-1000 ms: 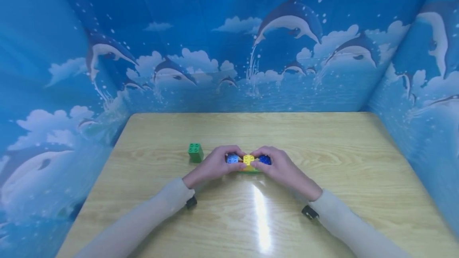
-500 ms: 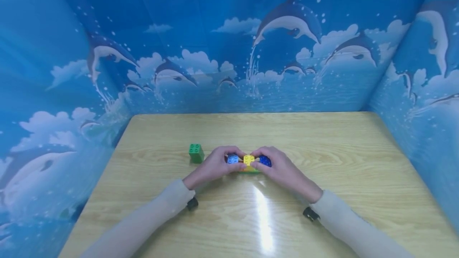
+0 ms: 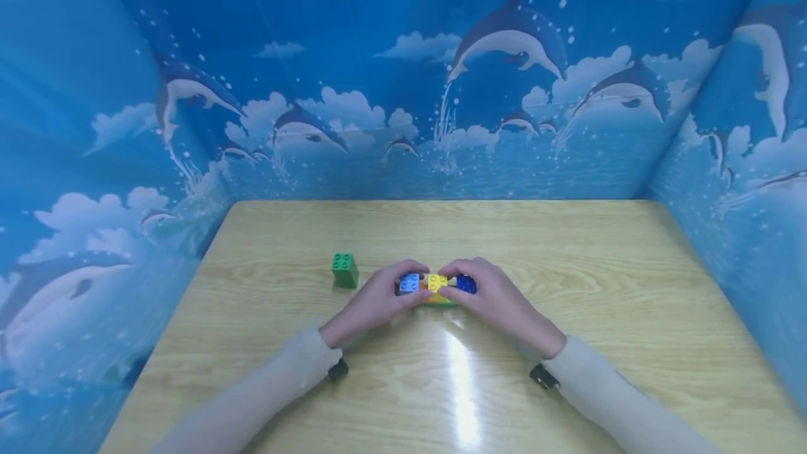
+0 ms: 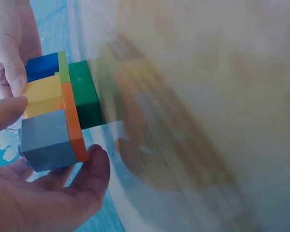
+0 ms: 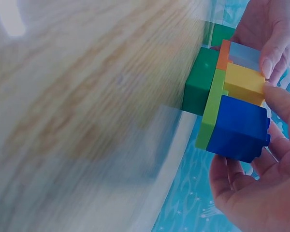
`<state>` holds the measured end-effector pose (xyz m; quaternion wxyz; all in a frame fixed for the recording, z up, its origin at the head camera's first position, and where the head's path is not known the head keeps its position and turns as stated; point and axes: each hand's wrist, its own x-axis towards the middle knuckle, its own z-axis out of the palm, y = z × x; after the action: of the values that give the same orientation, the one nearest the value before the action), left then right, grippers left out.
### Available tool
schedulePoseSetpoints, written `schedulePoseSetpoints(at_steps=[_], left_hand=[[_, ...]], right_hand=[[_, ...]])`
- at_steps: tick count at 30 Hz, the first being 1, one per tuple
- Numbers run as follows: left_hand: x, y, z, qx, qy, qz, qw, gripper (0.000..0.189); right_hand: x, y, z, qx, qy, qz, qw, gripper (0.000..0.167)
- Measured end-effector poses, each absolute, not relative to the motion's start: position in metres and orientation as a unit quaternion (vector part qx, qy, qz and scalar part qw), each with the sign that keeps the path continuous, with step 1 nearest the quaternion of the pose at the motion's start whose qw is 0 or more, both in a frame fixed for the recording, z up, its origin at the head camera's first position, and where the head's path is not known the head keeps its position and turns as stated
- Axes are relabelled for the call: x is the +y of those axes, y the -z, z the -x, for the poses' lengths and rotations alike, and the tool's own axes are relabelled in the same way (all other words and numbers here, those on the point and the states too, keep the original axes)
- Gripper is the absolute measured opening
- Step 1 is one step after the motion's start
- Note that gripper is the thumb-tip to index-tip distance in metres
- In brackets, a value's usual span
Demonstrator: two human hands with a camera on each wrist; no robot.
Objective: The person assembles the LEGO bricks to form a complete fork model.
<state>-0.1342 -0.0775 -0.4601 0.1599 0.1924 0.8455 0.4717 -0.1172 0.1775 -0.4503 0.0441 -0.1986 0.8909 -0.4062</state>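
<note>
"What sits on the table [image 3: 599, 244]?"

"Between your left hand [image 3: 376, 294] and right hand [image 3: 504, 298], the block stack [image 5: 234, 108]; your curled fingers grip both ends. Left of your hands stands a green block [image 3: 345, 272]."

"Thumb contact?"

"Both touch the yellow block [image 3: 437, 281]."

From my end, I can read no text, label, brand, number or sign in the head view or either wrist view.
</note>
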Motion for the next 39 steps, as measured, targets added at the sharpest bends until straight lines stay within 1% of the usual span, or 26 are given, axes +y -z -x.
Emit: schedulePoseSetpoints(at_steps=[4,7,11,19,26,32,34,36,39], left_hand=[[-0.084,0.462,0.124,0.854,-0.464,-0.169,0.164,0.069],[-0.091,0.464,0.115,0.853,-0.473,-0.149,0.161,0.074],[-0.103,0.466,0.100,0.854,-0.484,-0.122,0.149,0.069],[-0.130,0.464,0.077,0.843,-0.508,-0.089,0.154,0.055],[-0.150,0.465,0.075,0.838,-0.531,-0.062,0.109,0.039],[-0.164,0.467,0.082,0.841,-0.531,0.002,0.098,0.032],[-0.168,0.468,0.085,0.840,-0.533,0.027,0.100,0.031],[-0.171,0.468,0.088,0.835,-0.538,0.047,0.100,0.035],[-0.174,0.469,0.095,0.828,-0.547,0.066,0.103,0.050]], right_hand=[[0.177,0.451,0.118,0.888,0.414,0.192,0.048,0.030],[0.176,0.452,0.118,0.888,0.418,0.184,0.055,0.029],[0.176,0.451,0.118,0.888,0.420,0.179,0.059,0.029],[0.175,0.452,0.119,0.884,0.421,0.195,0.052,0.028],[0.174,0.452,0.118,0.882,0.427,0.191,0.049,0.029],[0.173,0.451,0.116,0.881,0.431,0.192,0.044,0.030],[0.173,0.452,0.116,0.881,0.431,0.191,0.046,0.030],[0.173,0.452,0.116,0.881,0.432,0.189,0.048,0.030],[0.174,0.452,0.116,0.881,0.431,0.187,0.050,0.029]])
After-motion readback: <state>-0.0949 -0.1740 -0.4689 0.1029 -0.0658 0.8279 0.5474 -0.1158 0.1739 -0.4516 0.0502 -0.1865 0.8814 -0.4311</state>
